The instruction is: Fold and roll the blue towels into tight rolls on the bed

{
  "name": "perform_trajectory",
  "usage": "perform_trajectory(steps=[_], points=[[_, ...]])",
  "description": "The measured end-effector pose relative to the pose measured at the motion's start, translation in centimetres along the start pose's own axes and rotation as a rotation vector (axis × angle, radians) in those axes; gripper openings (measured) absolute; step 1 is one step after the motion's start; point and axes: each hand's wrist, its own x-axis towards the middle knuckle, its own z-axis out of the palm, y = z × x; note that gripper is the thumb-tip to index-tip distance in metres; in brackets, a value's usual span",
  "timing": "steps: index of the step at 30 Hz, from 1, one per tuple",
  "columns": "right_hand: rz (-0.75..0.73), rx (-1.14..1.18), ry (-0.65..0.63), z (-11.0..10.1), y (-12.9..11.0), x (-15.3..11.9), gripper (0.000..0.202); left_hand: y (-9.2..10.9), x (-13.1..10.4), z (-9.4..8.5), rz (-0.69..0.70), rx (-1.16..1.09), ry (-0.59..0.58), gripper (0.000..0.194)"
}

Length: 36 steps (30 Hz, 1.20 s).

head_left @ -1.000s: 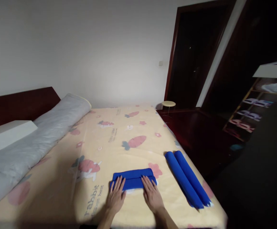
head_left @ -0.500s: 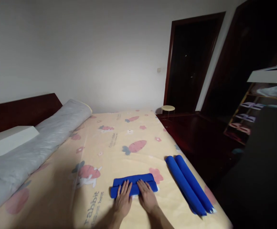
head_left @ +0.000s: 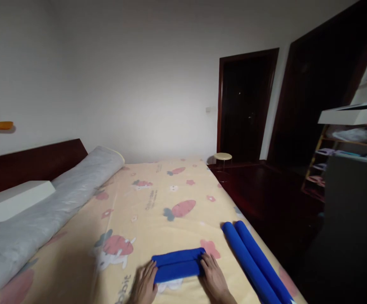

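A blue folded cloth (head_left: 177,266) lies on the patterned bed sheet in front of me, with a lengthwise seam between its two folded halves. My left hand (head_left: 145,282) holds its left end, the fingertips on the edge. At the right end, my right hand (head_left: 214,276) has its fingers curled over the corner. The thumbs are partly hidden. To the right of the cloth, a pair of long blue rolls (head_left: 256,261) lie side by side near the bed's edge.
The bed sheet (head_left: 152,228) has carrots and rabbits printed on it. A grey rolled bedding piece (head_left: 76,190) and a white box (head_left: 22,198) lie along the headboard (head_left: 38,156). Beyond the bed stand a stool (head_left: 223,156) and a shoe rack (head_left: 318,166).
My hands have moved apart, from lying flat on top of the blue cloth to its two ends. The camera has tilted up, so everything sits lower in view.
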Motion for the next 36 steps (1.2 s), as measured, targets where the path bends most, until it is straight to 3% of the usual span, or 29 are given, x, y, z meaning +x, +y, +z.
perform_trajectory(steps=[4, 7, 12, 16, 20, 22, 25, 27, 30, 36], points=[[0.128, -0.006, -0.175, -3.5, -1.6, 0.8, 0.046, 0.3, -0.6, -1.4, -0.023, -0.052, 0.044, 0.044], [0.164, -0.013, -0.275, -5.1, -2.9, 1.4, 0.049, 1.4, -1.0, -3.6, -0.046, -0.076, -0.019, 0.041], [0.155, -0.031, -0.280, -4.1, -3.7, 2.0, 0.049, 2.8, -0.7, -5.6, -0.252, 0.000, -0.145, 0.038], [0.206, -0.077, -0.209, -2.4, -4.0, 2.5, 0.040, 3.2, 0.2, -4.9, -0.344, 0.053, -0.132, 0.045], [0.227, -0.100, -0.146, -1.2, -4.6, 2.7, 0.053, 3.9, 0.8, -3.6, -0.388, 0.097, -0.058, 0.050], [0.133, -0.037, -0.128, -0.7, -5.6, 2.5, 0.062, 5.0, 1.0, -2.6, -0.325, 0.075, -0.045, 0.054], [-0.134, 0.146, -0.141, 0.2, -7.9, 2.0, 0.072, 7.2, 1.2, -1.0, -0.114, -0.005, -0.021, 0.057], [-0.226, 0.225, -0.171, 0.6, -9.0, 1.5, 0.075, 8.1, 0.9, -0.3, -0.010, -0.057, 0.000, 0.060], [-0.190, 0.214, -0.193, 0.5, -8.4, 0.7, 0.078, 7.1, 0.1, -0.3, 0.040, -0.076, -0.008, 0.068], [-0.061, 0.049, -0.213, -1.4, -3.1, -0.5, 0.077, 2.4, -1.4, -2.7, -0.015, -0.062, -0.122, 0.076]])
